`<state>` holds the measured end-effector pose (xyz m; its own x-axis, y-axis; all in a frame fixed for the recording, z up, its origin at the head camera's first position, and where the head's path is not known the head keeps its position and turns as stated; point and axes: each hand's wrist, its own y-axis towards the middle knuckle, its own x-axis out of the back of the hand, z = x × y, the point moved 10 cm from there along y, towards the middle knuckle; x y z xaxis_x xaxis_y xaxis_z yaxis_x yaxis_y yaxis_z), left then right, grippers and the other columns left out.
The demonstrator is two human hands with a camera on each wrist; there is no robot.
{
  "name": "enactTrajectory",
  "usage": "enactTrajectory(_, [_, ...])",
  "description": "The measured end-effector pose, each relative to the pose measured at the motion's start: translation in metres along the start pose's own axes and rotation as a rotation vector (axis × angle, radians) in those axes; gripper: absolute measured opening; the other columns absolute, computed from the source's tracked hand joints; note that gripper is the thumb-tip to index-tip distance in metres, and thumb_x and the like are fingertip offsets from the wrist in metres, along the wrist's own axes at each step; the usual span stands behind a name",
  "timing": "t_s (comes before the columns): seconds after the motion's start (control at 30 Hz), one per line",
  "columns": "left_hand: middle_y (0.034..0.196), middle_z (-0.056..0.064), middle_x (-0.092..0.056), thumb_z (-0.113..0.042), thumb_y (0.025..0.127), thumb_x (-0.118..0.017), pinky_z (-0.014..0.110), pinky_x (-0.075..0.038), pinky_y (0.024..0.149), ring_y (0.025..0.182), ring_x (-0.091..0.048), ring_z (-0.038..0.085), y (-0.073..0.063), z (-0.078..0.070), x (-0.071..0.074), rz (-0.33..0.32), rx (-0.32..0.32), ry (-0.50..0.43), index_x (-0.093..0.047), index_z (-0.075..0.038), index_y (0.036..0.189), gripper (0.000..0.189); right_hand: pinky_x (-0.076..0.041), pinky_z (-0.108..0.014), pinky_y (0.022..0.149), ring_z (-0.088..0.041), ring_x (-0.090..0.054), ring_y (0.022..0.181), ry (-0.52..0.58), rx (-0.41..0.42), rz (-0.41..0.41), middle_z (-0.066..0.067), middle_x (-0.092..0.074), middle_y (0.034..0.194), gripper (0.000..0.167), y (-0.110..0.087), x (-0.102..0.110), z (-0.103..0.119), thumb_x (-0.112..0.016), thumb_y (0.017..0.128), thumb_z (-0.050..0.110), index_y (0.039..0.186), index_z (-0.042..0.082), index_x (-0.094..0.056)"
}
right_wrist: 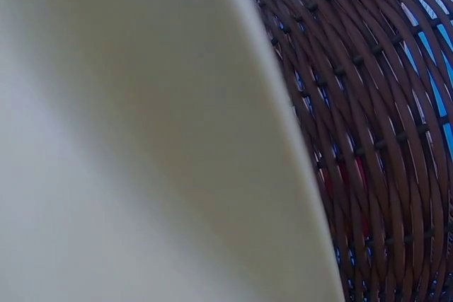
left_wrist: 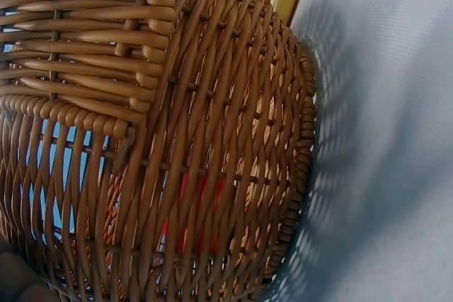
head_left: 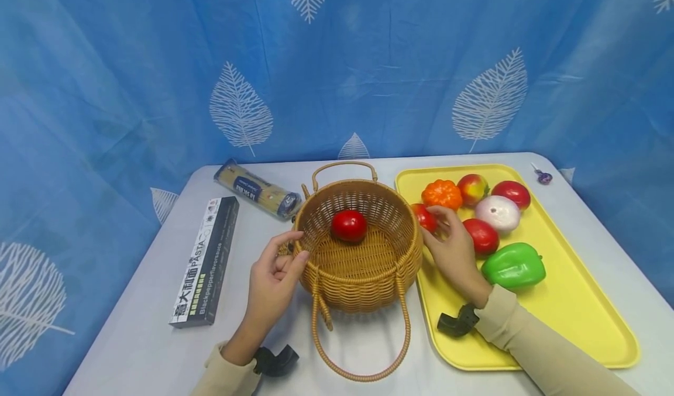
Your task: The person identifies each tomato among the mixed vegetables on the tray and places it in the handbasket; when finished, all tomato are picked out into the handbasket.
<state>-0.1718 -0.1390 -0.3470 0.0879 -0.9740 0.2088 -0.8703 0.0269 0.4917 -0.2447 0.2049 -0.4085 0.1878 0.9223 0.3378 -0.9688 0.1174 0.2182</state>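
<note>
A round wicker basket (head_left: pixel 358 291) stands mid-table with a shiny red fruit (head_left: pixel 349 226) inside. At its left rim, my left hand (head_left: pixel 274 279) pinches the weave between thumb and fingers. My right hand (head_left: pixel 451 250) is at the left edge of the yellow tray (head_left: pixel 574 302), its thumb and fingers around a smaller red fruit (head_left: pixel 423 217), partly hidden by the hand and basket. In the left wrist view, the basket's woven side (left_wrist: pixel 212 104) fills much of the picture. The right wrist view shows the tray's blurred edge (right_wrist: pixel 177 139) beside the basket wall (right_wrist: pixel 375 118).
On the tray lie an orange pumpkin (head_left: pixel 442 194), a red-yellow fruit (head_left: pixel 472 189), a pale onion (head_left: pixel 497 213), a green bell pepper (head_left: pixel 514 265) and other red pieces. Left are a pasta box (head_left: pixel 205 261) and a pasta packet (head_left: pixel 258 189). A lollipop (head_left: pixel 543 177) lies far right.
</note>
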Motion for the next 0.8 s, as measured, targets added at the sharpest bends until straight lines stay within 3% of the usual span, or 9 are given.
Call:
enactTrajectory(0.4, [0.052, -0.005, -0.033, -0.001, 0.097, -0.068, 0.022, -0.019, 0.035, 0.043, -0.027, 0.001, 0.000, 0.000, 0.000, -0.001, 0.004, 0.009, -0.062, -0.005, 0.132, 0.036, -0.044, -0.048, 0.108, -0.034, -0.053, 0.132, 0.036, 0.015, -0.054, -0.014, -0.054, 0.142, 0.053, -0.006, 0.007, 0.008, -0.072, 0.097, 0.017, 0.145, 0.010, -0.052])
enactTrajectory(0.8, [0.052, -0.005, -0.033, -0.001, 0.097, -0.069, 0.022, -0.019, 0.036, 0.044, -0.027, 0.000, 0.000, 0.000, 0.001, -0.005, 0.013, 0.022, -0.062, -0.009, 0.132, 0.037, -0.050, -0.022, 0.097, -0.030, -0.054, 0.131, 0.051, 0.050, -0.110, -0.006, -0.048, 0.150, 0.054, 0.001, 0.028, 0.019, -0.075, 0.096, 0.022, 0.146, 0.017, -0.056])
